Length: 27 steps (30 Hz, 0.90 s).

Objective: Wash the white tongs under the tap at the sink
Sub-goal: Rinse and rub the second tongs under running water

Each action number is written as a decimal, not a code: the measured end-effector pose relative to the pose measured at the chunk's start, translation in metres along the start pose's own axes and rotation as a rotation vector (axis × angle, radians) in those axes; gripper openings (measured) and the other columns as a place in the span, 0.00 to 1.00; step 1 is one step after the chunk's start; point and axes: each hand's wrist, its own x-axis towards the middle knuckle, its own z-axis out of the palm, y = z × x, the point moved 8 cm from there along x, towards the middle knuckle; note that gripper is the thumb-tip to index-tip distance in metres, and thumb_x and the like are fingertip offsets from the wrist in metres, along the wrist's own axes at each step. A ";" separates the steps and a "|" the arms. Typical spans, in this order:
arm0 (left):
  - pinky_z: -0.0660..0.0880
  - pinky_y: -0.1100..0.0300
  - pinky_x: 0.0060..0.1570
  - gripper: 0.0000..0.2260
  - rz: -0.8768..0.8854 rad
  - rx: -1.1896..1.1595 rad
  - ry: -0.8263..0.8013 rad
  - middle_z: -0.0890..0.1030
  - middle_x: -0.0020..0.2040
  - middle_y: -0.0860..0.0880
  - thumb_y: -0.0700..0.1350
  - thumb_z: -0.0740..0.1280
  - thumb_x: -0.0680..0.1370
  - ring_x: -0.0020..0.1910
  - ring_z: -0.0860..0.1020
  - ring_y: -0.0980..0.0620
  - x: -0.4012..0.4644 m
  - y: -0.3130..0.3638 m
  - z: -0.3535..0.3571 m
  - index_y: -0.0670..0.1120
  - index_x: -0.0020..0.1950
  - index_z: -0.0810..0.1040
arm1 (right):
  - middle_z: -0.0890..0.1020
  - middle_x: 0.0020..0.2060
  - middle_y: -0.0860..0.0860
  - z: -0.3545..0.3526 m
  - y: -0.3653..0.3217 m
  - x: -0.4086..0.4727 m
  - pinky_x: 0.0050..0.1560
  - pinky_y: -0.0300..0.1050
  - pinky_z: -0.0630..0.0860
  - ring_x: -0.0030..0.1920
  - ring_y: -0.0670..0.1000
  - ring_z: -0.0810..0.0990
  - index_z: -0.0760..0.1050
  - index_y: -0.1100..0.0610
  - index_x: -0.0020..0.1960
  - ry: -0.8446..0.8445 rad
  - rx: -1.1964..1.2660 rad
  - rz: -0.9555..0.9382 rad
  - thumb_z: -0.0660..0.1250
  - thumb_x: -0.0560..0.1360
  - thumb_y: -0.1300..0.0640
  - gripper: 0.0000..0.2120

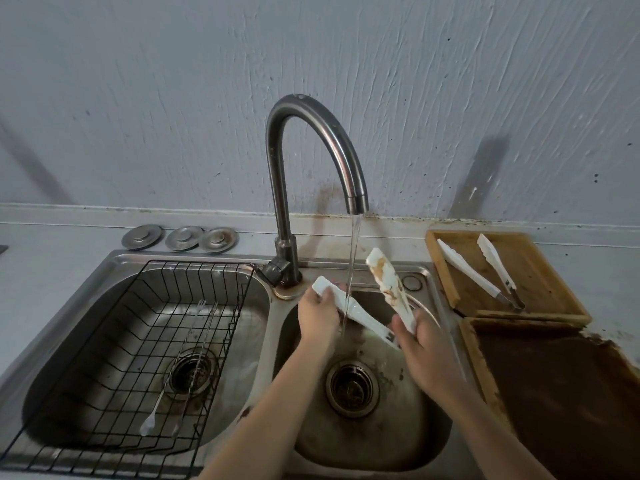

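Over the right basin of the steel sink (429, 441), the white tongs (356, 311) are spread open under the running tap (313, 161), the left hand (317, 315) pinching the tip of one arm and the right hand (420, 344) closed around the hinge end.

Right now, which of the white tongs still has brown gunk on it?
The arm in the right hand, angled up beside the stream. The arm under the water looks clean, as do the two tongs in the tray.
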 end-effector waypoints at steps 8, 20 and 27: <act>0.79 0.59 0.33 0.09 -0.368 -0.408 -0.228 0.81 0.46 0.41 0.36 0.53 0.80 0.42 0.81 0.48 -0.045 -0.029 0.059 0.38 0.58 0.69 | 0.77 0.31 0.48 0.002 -0.004 0.006 0.22 0.31 0.68 0.26 0.42 0.73 0.73 0.58 0.48 0.036 0.000 0.038 0.59 0.78 0.49 0.12; 0.78 0.44 0.55 0.11 -0.092 -0.093 -0.096 0.84 0.47 0.43 0.40 0.73 0.71 0.49 0.83 0.43 0.010 -0.006 0.011 0.42 0.52 0.80 | 0.82 0.46 0.64 0.025 0.012 -0.017 0.34 0.47 0.72 0.35 0.55 0.81 0.70 0.62 0.48 -0.364 0.384 0.309 0.60 0.74 0.70 0.06; 0.75 0.63 0.53 0.20 0.168 0.148 -0.018 0.80 0.58 0.49 0.40 0.70 0.74 0.56 0.79 0.51 0.024 0.028 0.000 0.46 0.65 0.73 | 0.80 0.47 0.58 0.018 -0.008 -0.011 0.37 0.43 0.76 0.41 0.54 0.81 0.70 0.59 0.53 -0.372 0.351 0.229 0.60 0.74 0.68 0.09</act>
